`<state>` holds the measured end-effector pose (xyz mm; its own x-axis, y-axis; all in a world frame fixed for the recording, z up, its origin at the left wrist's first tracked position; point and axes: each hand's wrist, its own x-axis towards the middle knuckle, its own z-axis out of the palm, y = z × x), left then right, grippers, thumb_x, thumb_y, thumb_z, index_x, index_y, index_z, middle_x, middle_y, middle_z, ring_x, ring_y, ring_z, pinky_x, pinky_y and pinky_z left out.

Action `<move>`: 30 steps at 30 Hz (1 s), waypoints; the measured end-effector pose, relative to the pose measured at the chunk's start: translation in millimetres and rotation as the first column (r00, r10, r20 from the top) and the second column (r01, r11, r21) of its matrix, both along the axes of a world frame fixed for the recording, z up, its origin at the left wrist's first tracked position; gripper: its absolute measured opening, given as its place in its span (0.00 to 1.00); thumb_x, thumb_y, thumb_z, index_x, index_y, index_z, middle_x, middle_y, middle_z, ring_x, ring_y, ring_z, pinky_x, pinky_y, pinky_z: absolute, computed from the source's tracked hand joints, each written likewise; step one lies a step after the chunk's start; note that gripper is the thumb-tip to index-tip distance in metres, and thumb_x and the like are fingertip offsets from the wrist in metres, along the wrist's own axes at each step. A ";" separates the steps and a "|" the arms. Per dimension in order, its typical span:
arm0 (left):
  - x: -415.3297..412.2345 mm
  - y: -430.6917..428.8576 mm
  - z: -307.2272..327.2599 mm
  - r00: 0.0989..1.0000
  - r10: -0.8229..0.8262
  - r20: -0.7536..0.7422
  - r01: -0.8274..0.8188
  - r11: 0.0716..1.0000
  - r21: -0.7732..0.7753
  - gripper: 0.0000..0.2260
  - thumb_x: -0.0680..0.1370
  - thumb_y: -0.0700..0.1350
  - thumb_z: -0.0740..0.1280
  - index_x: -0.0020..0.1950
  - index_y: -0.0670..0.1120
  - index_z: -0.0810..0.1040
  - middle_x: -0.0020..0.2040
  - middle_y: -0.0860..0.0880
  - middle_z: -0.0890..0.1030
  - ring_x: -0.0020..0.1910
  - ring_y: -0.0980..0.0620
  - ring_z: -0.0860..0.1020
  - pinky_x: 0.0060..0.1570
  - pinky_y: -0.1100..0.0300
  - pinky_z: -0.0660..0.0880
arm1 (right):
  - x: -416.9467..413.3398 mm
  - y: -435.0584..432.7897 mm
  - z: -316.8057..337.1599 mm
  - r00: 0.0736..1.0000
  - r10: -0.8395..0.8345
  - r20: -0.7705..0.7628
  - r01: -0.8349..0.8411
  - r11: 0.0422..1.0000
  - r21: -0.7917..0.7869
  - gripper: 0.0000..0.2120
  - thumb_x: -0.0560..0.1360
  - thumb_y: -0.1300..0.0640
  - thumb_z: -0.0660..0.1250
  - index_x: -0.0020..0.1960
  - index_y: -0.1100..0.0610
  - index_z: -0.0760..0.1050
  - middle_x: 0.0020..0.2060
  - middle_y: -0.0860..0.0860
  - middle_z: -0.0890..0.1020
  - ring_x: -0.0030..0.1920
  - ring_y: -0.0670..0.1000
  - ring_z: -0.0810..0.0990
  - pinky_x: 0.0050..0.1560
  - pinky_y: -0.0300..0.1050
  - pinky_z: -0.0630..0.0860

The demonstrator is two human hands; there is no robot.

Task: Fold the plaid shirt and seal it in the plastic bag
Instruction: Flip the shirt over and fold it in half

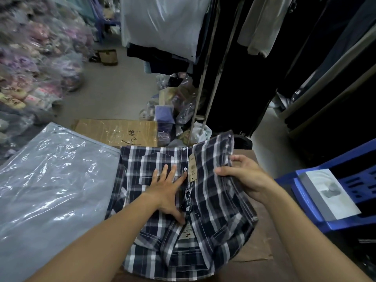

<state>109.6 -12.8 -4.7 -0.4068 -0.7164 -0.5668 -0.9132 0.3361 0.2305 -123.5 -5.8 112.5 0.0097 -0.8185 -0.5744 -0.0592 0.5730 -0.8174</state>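
Plaid shirt (205, 192): lies front-up on a brown work surface (262, 241), collar toward the person, buttoned, with a paper hang tag (192, 168) on the placket; its body already looks narrowed into a rough rectangle.
Left hand (169, 192): open and flat, fingers spread, pressing the shirt's chest just beside the button line and the chest pocket.
Right hand (242, 178): closed on the shirt's right edge, thumb on top and fingers under, lifting a layer of cloth clear of the surface.
Plastic bag (55, 180): a clear bag lies flat just to the left of the shirt, its near edge touching or nearly touching the cloth; it seems to top a stack, though that is hard to tell.
Done so far: judging by the shape, the side folds are at least partly made; the far end is raised, not laid flat.
Step in hand: probably tucking or folding the right side while the left palm pins the shirt.
Left to do: finish and flatten the fold, slide the shirt into the bag, then seal it; bagging has not begun.
Surroundings: a flattened cardboard box (116, 131) beyond, a blue plastic chair (333, 192) to the right.
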 end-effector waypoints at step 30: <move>125.0 7.2 21.2 0.071 0.894 -0.443 -0.760 0.336 0.556 0.14 0.80 0.52 0.64 0.55 0.43 0.80 0.53 0.46 0.83 0.55 0.47 0.79 0.58 0.51 0.74 | 151.7 -25.2 -88.3 0.481 0.284 -0.830 -0.682 0.715 -0.151 0.23 0.79 0.48 0.64 0.73 0.52 0.69 0.72 0.51 0.67 0.73 0.53 0.59 0.72 0.54 0.65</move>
<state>234.6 -5.6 16.4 0.1499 -0.7726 -0.6169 -0.1714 -0.6349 0.7534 28.2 -31.0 24.2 0.2467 -0.9496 -0.1933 -0.8696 -0.1289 -0.4766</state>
